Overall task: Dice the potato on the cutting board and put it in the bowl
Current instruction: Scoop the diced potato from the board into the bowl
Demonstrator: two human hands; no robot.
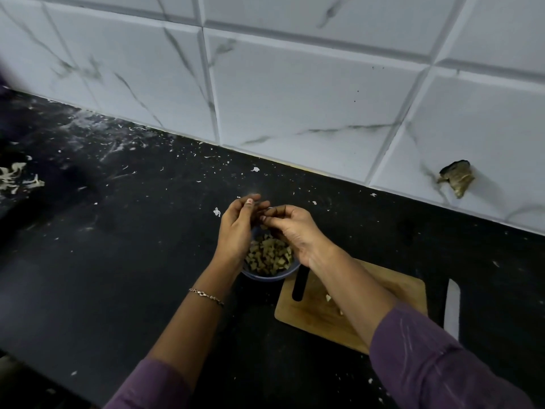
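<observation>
Purple sleeves [427,349] lead to both hands above the bowl [267,277] of diced potato [268,255]. Left hand [239,228] lies open; right hand [292,228] curls its fingers, holding what I cannot tell. Dice look light, damp, slippery: scoop them. Stray pieces [328,297] lie on the cutting board [318,317] right of the bowl; the table [132,261] left of it seems roomiest.

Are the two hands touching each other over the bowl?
Touching. The head view shows the right hand meeting the left hand at the fingertips, no gap.
</observation>
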